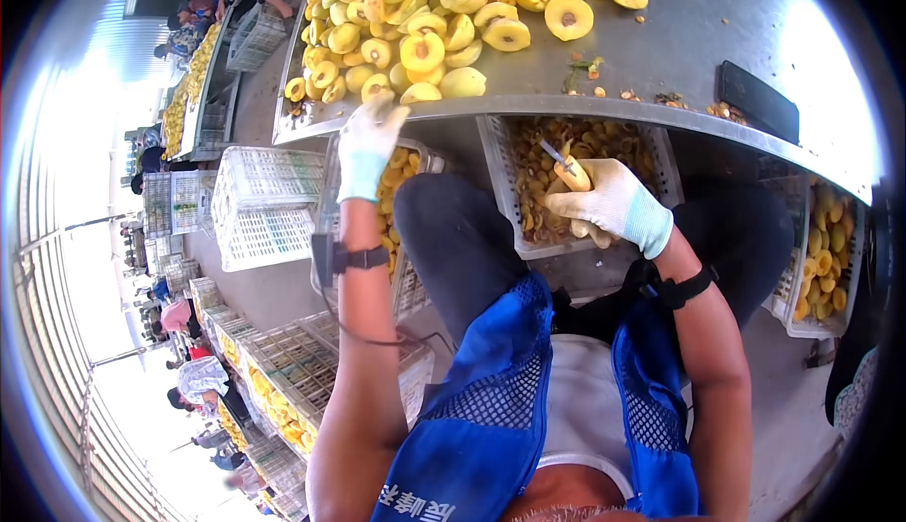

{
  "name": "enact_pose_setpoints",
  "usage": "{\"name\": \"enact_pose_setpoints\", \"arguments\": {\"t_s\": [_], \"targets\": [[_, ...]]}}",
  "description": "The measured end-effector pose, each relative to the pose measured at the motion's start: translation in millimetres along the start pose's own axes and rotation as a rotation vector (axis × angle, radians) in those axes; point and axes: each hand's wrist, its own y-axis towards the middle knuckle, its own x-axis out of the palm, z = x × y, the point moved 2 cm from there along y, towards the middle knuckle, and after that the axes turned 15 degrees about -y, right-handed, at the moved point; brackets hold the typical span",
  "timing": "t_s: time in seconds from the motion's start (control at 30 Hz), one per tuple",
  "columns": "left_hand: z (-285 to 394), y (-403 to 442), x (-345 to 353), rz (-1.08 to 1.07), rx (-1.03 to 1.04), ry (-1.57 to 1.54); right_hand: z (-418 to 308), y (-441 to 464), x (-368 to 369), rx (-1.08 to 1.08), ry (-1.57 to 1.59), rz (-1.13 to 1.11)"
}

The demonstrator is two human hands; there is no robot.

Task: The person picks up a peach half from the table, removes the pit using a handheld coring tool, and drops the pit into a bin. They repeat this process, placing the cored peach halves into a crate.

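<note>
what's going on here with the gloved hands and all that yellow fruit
A person in a blue vest is working at a grey metal table heaped with halved yellow fruit. The white-gloved left hand is at the table's near edge, by the pile; whether it grips a piece is unclear. The white-gloved right hand holds a slim metal tool with a tan handle above a white plastic crate of fruit pieces below the tabletop.

Blue mesh-panelled vest; white blue-cuffed gloves; black wristbands.
</note>
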Motion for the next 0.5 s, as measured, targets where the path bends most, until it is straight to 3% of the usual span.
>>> {"name": "enact_pose_setpoints", "arguments": {"t_s": [0.13, 0.23, 0.33, 0.43, 0.47, 0.5], "targets": [[12.4, 32.1, 29.8, -0.179, 0.012, 0.212, 2.4, 2.2, 0.9, 0.010, 0.002, 0.028], [6.1, 43.0, 32.4, -0.236, 0.048, 0.135, 3.1, 4.0, 1.1, 0.004, -0.006, 0.052], [-2.1, 42.0, 34.9, -0.084, 0.087, -0.011, 6.7, 9.0, 3.5, -0.031, 0.014, 0.065], [0.4, 38.5, 40.6, 0.128, 0.001, -0.563, 3.5, 8.8, 4.5, -0.050, 0.008, 0.106], [25.4, 26.4, 35.2, 0.109, -0.075, -0.798, -1.9, 6.4, 4.1, -0.041, -0.001, 0.129], [26.7, 24.7, 40.4, 0.088, -0.041, -0.773, -4.4, 4.7, 3.8, -0.031, -0.012, 0.151]]}}
